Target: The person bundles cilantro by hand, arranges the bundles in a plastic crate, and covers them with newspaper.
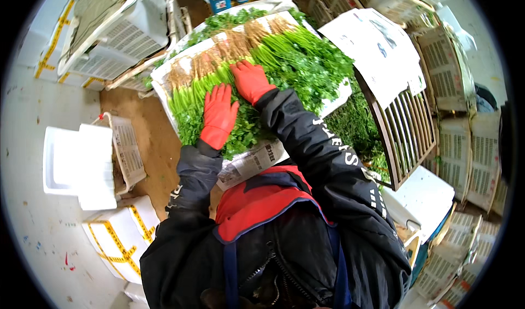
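Observation:
Bunches of leafy green herbs with pale stems and brown roots (pixel 303 58) lie in a row across a white foam box (pixel 164 104) before me, roots pointing away. My left hand (pixel 219 112), in a red rubber glove, rests flat on the stems and leaves at the left part of the row. Close to its right, my right hand (pixel 251 79), gloved alike, lies palm down on the stems near the middle, its fingertips by the roots. Neither hand is closed around anything. A printed newspaper sheet (pixel 256 161) hangs over the box's near edge.
At right, paper sheets (pixel 377 46) cover part of a slatted rack (pixel 410 132), with more greens (pixel 352 120) beside it. White plastic crates (pixel 447 67) are stacked along the right; another large crate (pixel 127 38) stands upper left. Foam lids (pixel 78 161) and a taped foam box (pixel 123 239) lie left.

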### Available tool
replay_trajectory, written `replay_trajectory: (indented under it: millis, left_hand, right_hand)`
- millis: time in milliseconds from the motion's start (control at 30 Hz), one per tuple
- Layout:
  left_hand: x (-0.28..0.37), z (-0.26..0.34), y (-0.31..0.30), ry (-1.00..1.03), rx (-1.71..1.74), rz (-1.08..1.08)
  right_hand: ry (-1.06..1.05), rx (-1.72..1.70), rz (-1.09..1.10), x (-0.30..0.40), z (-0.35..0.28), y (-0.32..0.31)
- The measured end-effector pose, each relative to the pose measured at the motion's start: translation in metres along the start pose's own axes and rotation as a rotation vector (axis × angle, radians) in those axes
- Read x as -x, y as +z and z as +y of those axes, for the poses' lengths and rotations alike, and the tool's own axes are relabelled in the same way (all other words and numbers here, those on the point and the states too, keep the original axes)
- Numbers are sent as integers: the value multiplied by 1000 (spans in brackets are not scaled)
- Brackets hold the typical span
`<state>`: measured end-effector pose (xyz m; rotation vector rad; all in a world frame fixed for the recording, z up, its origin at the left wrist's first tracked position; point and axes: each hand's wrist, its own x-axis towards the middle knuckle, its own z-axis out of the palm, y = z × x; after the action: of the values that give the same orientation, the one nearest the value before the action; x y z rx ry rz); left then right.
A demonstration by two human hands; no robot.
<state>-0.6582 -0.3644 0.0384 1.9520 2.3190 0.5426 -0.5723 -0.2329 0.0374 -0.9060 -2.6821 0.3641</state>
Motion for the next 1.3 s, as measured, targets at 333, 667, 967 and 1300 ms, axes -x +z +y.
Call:
replay_trajectory:
  millis: [333,667,967,1300]
  left_hand:
    - [5,112,-89,438,720,-146]
    - [38,262,2,773,866,-456]
    - [81,346,80,902,719,-771]
    - [106,449,112,1035,686,-828]
  right_hand:
    - [276,-77,197,215,125,-292]
    - [1144,279,552,648,218,-452]
    - [1479,321,873,920,177,-336]
    - [1992,-202,1227,929,111,-235]
